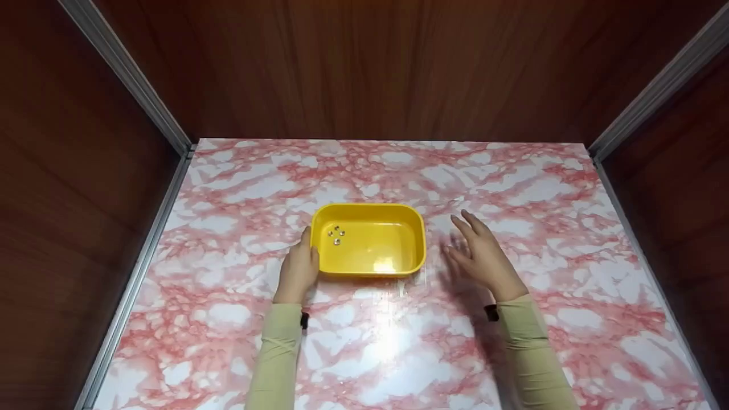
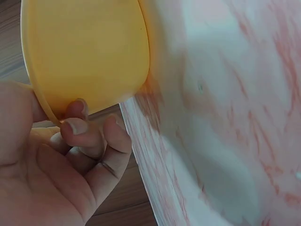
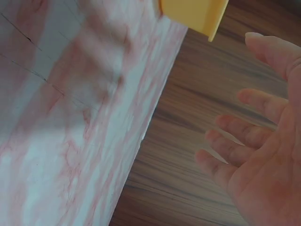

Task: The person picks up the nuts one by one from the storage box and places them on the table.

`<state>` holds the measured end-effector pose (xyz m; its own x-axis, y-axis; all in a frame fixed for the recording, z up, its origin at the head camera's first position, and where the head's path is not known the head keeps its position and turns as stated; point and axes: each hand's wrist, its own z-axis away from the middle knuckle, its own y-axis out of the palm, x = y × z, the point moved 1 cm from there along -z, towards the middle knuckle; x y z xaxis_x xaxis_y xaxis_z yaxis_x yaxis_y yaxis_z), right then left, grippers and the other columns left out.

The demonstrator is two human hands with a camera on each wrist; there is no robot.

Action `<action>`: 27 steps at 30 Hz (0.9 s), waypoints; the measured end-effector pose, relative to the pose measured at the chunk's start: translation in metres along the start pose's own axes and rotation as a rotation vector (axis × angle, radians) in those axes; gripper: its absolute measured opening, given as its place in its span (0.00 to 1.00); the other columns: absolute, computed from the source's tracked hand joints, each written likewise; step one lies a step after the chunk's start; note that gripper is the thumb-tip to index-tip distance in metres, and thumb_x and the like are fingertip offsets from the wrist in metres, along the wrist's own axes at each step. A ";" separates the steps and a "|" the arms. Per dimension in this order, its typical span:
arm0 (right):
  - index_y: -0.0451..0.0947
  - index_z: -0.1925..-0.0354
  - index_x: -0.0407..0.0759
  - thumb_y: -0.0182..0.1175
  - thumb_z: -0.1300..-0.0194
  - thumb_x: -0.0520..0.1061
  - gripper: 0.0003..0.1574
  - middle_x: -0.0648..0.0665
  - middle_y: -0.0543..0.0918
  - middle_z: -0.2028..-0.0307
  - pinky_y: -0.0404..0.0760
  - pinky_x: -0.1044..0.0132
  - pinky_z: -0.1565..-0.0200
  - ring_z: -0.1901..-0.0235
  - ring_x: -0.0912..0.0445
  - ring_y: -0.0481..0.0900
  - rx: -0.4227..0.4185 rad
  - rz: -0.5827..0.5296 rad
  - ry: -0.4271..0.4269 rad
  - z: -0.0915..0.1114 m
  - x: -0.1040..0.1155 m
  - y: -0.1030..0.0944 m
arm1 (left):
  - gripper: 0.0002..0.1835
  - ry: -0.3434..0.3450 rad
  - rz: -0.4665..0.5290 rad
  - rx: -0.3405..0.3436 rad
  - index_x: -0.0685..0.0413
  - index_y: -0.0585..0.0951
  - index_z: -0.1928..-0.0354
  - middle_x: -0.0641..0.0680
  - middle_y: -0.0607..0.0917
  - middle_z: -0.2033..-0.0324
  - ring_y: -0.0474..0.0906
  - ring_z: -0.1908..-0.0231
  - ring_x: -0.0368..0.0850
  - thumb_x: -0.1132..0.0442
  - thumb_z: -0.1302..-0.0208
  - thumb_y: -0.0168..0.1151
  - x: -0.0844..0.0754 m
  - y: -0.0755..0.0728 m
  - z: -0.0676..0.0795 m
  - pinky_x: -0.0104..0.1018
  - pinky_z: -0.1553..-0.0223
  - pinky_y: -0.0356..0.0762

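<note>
The yellow tub [image 1: 370, 210] sits around the middle of the desk [image 1: 228, 319], left grip [image 1: 299, 269] clamped on its left rim, probably to steady it. Right grip [image 1: 484, 260] hangs just off the other side, fingers apart, holding nothing. Shiny bits [image 1: 337, 242] bunch inside, left end.

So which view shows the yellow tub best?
The head view: the yellow tub sits uncropped, its inside visible with small shiny pieces. The left wrist view shows one side, cut off; the right wrist view only a corner.
</note>
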<state>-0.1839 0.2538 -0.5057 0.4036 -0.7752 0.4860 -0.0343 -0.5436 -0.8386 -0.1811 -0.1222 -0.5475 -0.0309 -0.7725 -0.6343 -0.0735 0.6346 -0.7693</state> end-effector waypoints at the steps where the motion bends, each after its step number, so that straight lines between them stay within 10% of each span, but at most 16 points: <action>1: 0.62 0.32 0.35 0.66 0.41 0.43 0.42 0.30 0.59 0.33 0.60 0.40 0.40 0.35 0.35 0.57 0.000 -0.001 -0.003 -0.001 0.000 0.000 | 0.28 0.001 0.000 -0.001 0.65 0.61 0.31 0.62 0.79 0.74 0.73 0.78 0.50 0.67 0.31 0.50 0.000 0.000 0.000 0.48 0.74 0.74; 27: 0.61 0.31 0.38 0.65 0.39 0.41 0.41 0.33 0.58 0.32 0.64 0.43 0.40 0.34 0.38 0.58 -0.005 -0.035 -0.026 -0.018 0.013 -0.007 | 0.27 0.015 0.055 -0.008 0.64 0.61 0.32 0.63 0.81 0.71 0.76 0.74 0.52 0.67 0.31 0.51 -0.001 0.005 -0.001 0.49 0.72 0.76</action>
<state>-0.1950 0.2415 -0.4892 0.4280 -0.7471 0.5086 -0.0241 -0.5719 -0.8199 -0.1823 -0.1187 -0.5508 -0.0498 -0.7365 -0.6747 -0.0796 0.6763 -0.7323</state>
